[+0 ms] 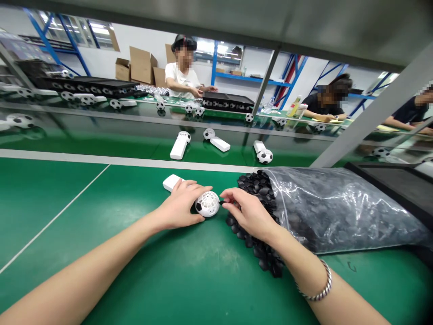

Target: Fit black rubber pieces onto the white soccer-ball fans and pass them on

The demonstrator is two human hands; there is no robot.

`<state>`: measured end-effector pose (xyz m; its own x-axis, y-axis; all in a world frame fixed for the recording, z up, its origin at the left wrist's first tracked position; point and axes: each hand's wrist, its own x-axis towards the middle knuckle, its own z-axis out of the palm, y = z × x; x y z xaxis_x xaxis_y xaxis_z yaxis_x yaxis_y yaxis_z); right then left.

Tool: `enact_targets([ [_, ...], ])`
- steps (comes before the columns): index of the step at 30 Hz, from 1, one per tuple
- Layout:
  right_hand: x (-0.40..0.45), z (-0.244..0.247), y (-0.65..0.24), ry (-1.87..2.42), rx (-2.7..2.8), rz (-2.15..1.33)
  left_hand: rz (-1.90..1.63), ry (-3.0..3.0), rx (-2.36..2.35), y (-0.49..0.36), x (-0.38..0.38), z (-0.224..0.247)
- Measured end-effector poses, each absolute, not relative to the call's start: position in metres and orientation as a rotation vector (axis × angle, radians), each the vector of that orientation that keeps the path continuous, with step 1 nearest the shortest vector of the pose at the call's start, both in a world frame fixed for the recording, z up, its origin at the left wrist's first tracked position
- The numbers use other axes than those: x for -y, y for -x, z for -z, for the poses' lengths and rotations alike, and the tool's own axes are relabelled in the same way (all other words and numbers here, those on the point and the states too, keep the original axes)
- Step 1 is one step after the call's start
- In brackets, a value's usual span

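White ball with black patches (208,204): over the green table (142,280), nearer its far edge than its near edge, roughly midway along the visible part. Open lattice shows on its upper face; can't tell if it touches the tabletop. Left hand (181,205) clamped on the ball, thumb at the near side, fingers over the far side. White block (172,182) sticks out past that hand toward the far edge; the join to the ball is hidden. Right hand (248,212) just right of the ball, thumb and fingertips pinched together on a small black piece (222,203), its tip close to the ball; contact unclear. Bracelet (320,289) on right forearm.

Pile of black pieces (255,183) spilling from the mouth of a clear plastic bag (341,207), lying along the table's right side. Black tray (399,180) behind it, toward the far right corner. Past the far edge: glossy green strip (135,144) with three ball-and-block units (178,148). Farther back, co-workers seated at another bench.
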<state>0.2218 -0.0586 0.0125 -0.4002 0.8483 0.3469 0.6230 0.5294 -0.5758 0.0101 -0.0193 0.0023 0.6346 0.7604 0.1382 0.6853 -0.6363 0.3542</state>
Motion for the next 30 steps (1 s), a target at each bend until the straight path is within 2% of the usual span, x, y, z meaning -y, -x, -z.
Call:
enact_targets([
  [9, 0.06, -0.004, -0.213, 0.972, 2.457, -0.311, -0.406, -2.509, -1.241, -0.013, 0.02, 0.0],
  [17, 0.053, 0.006, -0.204, 0.978, 2.19, -0.437, -0.538, -2.467, -1.318, -0.019, 0.024, 0.008],
  [23, 0.043, 0.017, -0.208, 1.228, 1.97, -0.717, -0.557, -2.41, -1.338, -0.021, 0.027, 0.005],
  [30, 0.041, 0.019, -0.205, 1.111, 1.895, -1.035, -0.578, -2.352, -1.376, -0.026, 0.031, 0.005],
])
